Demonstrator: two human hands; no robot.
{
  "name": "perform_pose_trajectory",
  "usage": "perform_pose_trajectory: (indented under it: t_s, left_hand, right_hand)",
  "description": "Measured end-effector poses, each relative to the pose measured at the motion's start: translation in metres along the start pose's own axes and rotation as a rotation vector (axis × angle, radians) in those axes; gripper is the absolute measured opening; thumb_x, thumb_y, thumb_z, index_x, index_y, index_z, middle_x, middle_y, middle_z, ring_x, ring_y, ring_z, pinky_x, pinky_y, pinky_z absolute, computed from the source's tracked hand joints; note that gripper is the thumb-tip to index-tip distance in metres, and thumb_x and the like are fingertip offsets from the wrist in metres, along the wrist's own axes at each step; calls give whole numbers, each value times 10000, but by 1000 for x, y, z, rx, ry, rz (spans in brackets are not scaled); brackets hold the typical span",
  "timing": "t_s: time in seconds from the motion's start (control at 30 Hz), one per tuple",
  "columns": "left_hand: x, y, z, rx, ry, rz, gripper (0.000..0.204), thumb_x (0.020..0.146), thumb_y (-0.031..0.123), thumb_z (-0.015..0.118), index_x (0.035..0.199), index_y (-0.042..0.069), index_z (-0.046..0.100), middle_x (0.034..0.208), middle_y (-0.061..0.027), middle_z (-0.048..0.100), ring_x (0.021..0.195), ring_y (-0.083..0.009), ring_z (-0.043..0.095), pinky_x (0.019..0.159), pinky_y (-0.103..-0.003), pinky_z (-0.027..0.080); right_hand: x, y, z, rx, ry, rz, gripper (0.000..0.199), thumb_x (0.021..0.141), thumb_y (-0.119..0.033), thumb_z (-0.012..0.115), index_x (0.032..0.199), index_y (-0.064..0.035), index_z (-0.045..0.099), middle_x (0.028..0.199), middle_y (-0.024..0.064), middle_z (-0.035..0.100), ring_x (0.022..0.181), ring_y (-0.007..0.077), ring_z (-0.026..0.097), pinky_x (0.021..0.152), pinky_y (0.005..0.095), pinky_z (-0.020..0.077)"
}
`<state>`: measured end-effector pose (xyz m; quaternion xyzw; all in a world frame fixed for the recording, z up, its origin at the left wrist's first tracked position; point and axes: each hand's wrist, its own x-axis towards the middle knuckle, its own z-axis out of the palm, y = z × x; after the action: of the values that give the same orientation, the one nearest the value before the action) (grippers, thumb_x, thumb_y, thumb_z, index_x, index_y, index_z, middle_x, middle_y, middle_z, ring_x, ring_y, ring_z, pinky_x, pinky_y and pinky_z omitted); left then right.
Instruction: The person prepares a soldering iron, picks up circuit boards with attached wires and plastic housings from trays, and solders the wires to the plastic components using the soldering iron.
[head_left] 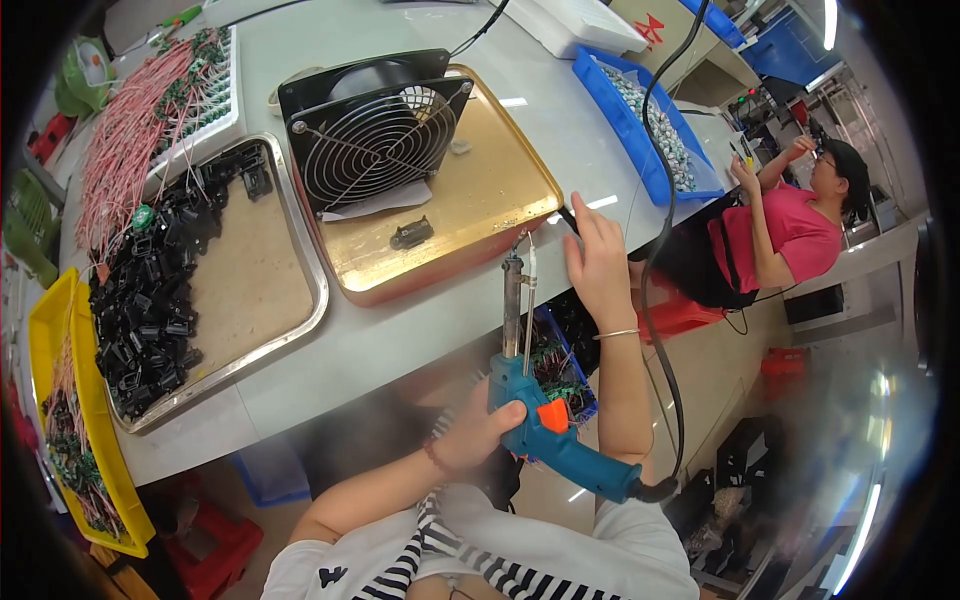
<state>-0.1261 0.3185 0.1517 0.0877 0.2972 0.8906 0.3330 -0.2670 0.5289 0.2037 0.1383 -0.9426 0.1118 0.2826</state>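
My left hand [474, 430] is closed round the teal body of a soldering gun [515, 385] with an orange trigger. Its metal barrel points away from me, the tip close to the near right corner of a gold-coloured tin tray [497, 155]. Beside that corner, my right hand [602, 262] pinches a thin black piece [569, 221], most of it hidden by the fingers. A single black plastic part [411, 233] lies in the tin, in front of a black fan with a wire guard [380, 150].
Left of the tin, a metal tray [315, 300] holds a heap of black plastic parts. Red-wired green boards [150, 110] and a yellow bin [140, 530] lie farther left. A blue bin [705, 190] stands far right, near a seated person [790, 220]. The gun's black cable [672, 400] passes my right forearm.
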Motion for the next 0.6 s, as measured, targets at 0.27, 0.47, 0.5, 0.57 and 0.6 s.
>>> perform_pose_trajectory:
  t_s: [0.27, 0.47, 0.5, 0.57, 0.6]
  left_hand:
    - [3, 7, 6, 171, 117, 105, 590, 926, 331, 644, 1361, 23, 392, 1147, -59, 553, 1064, -133, 540, 928, -317, 474]
    - [5, 17, 22, 277, 128, 236, 542, 951, 196, 602, 1378, 15, 321, 1165, -81, 543, 1075, -140, 535, 932, -321, 465]
    - [4, 18, 19, 288, 146, 242, 542, 951, 196, 602, 1378, 15, 321, 1165, -81, 543, 1075, -140, 535, 932, -321, 465]
    - [7, 16, 20, 421, 130, 355, 488, 950, 167, 609, 1326, 7, 344, 1157, -94, 557, 1052, -148, 550, 921, -331, 468]
    - [7, 15, 20, 417, 128, 352, 488, 950, 167, 609, 1326, 7, 344, 1157, -94, 557, 1052, -148, 550, 921, -331, 468]
  right_hand:
    - [-106, -55, -30, 268, -13, 100, 105, 804, -12, 649, 902, -26, 614, 908, 125, 605, 858, 325, 598, 745, 378, 489]
    - [-175, -94, -99, 685, -1376, 79, 253, 838, -164, 687, 1070, -73, 648, 1007, 116, 664, 893, 279, 653, 762, 392, 515]
    - [-152, -105, -117, 910, -1213, 10, 242, 822, -127, 681, 1051, -56, 647, 996, 114, 667, 902, 292, 658, 794, 406, 518]
    - [-141, -102, -135, 1099, -1029, -22, 232, 807, -90, 674, 1032, -40, 646, 985, 112, 670, 911, 305, 662, 825, 421, 521]
    - [-144, -92, -140, 1238, -587, -81, 274, 780, -42, 637, 1053, -32, 642, 1035, 126, 665, 947, 324, 657, 834, 430, 525]
